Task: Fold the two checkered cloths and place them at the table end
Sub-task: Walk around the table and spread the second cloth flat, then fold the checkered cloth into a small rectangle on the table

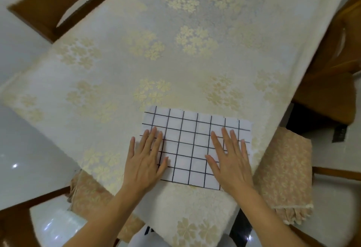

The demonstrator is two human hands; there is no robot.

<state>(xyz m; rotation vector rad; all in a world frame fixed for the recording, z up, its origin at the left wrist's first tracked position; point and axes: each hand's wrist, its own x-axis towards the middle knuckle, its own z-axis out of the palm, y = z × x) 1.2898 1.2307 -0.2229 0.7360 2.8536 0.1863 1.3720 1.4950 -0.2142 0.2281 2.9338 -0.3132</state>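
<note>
- The white, black-gridded folded cloth point(195, 147) lay near the close edge of the cream floral-clothed table point(175, 51).
- The left hand point(145, 158) and right hand point(230, 157) pressed flat on it, fingers spread.

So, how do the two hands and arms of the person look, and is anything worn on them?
Both forearms are bare as far as the picture shows: no sleeves in view. The left hand and the right hand carry no gloves, and no rings, watch or bracelet can be seen. The fingernails look short and unpainted.
</note>
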